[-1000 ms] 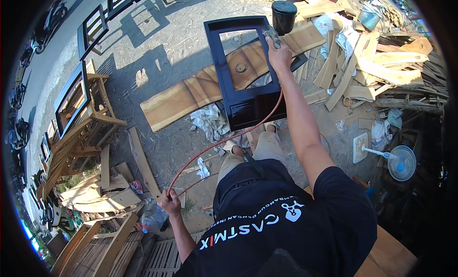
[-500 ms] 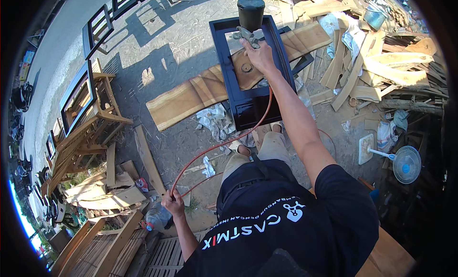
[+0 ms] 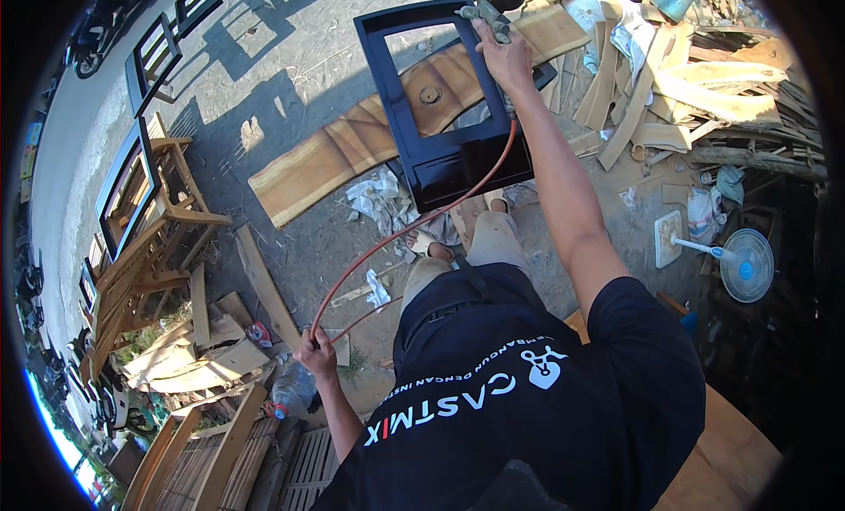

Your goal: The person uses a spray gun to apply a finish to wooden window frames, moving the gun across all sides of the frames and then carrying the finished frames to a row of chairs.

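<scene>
Holding a spray gun (image 3: 482, 16) tight in the right hand (image 3: 503, 60) over the far top of a black door frame (image 3: 440, 97) lying on a wood plank (image 3: 352, 154), left hand (image 3: 317, 352) gripping the red hose (image 3: 396, 234) near the left.

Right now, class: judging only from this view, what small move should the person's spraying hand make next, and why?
Probably sweep the spray gun down the black frame along its right rail: the right hand holds it at the top right corner, and the left hand keeps the red hose off to the side.
</scene>
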A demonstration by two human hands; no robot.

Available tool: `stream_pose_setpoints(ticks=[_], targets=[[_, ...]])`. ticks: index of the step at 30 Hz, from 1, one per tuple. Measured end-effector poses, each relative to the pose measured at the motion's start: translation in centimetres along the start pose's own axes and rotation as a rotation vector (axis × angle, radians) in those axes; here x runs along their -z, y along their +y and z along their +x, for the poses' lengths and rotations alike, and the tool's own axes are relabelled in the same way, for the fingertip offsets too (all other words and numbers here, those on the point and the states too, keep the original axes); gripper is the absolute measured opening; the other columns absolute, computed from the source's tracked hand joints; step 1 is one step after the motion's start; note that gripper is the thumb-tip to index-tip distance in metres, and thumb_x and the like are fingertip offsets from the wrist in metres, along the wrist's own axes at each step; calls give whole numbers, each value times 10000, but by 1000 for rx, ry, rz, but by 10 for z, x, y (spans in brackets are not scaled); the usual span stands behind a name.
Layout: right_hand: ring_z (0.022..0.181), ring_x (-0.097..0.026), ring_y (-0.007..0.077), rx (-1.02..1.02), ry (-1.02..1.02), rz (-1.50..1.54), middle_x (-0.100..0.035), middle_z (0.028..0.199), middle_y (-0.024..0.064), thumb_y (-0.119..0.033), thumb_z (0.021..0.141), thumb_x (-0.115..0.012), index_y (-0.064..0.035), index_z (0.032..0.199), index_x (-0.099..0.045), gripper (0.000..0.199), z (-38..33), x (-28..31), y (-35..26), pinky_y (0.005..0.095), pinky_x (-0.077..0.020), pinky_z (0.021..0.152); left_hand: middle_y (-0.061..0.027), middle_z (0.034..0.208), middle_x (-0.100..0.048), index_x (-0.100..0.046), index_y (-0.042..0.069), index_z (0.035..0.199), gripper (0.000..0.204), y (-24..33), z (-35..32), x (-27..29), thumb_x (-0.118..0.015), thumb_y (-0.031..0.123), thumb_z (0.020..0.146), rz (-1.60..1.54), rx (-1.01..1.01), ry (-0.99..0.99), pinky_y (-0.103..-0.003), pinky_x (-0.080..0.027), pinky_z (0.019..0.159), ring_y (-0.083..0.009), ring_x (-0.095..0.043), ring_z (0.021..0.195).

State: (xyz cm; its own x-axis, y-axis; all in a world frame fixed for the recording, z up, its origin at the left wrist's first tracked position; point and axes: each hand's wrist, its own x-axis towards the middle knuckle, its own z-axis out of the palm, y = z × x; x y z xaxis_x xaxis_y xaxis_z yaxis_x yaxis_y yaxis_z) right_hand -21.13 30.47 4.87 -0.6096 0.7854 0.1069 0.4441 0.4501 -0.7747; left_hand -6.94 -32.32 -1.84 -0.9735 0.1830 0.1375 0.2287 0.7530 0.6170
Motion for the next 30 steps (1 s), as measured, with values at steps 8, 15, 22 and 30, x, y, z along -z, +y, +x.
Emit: stream_pose_setpoints(ticks=[8, 15, 22, 30], targets=[[609, -584, 112, -96, 75, 282, -720, 745, 39, -475, 984, -645, -29, 1015, -763, 462, -96, 101, 42, 312, -468, 593, -144, 530, -470, -522, 27, 641, 439, -21, -11, -40, -674, 285, 962, 66, -35, -234, -422, -396, 490, -269, -496, 448], [503, -475, 64, -330, 123, 286, -724, 811, 29, -492, 1001, -615, -32, 1102, -737, 487, -154, 176, 105, 267, -376, 470, -229, 624, -619, -739, 20, 829, 444, 16, -40, -103, -636, 427, 972, 170, 70, -600, -490, -495, 583, -410, -655, 597], [567, -528, 88, -357, 22, 207, -706, 743, 24, -443, 1003, -632, -21, 1041, -752, 440, -136, 230, 188, 296, -420, 556, -233, 691, -661, -763, 72, 879, 555, 74, -58, -171, -534, 565, 994, 212, 158, -779, -529, -528, 684, -444, -691, 721], [688, -592, 81, -146, -600, 205, -716, 790, 9, -406, 1001, -657, -29, 1028, -754, 390, -32, 276, 258, 291, -467, 643, -239, 705, -659, -746, 54, 850, 558, 189, -134, -248, -560, 563, 980, 243, 350, -589, -521, -522, 675, -439, -684, 717]])
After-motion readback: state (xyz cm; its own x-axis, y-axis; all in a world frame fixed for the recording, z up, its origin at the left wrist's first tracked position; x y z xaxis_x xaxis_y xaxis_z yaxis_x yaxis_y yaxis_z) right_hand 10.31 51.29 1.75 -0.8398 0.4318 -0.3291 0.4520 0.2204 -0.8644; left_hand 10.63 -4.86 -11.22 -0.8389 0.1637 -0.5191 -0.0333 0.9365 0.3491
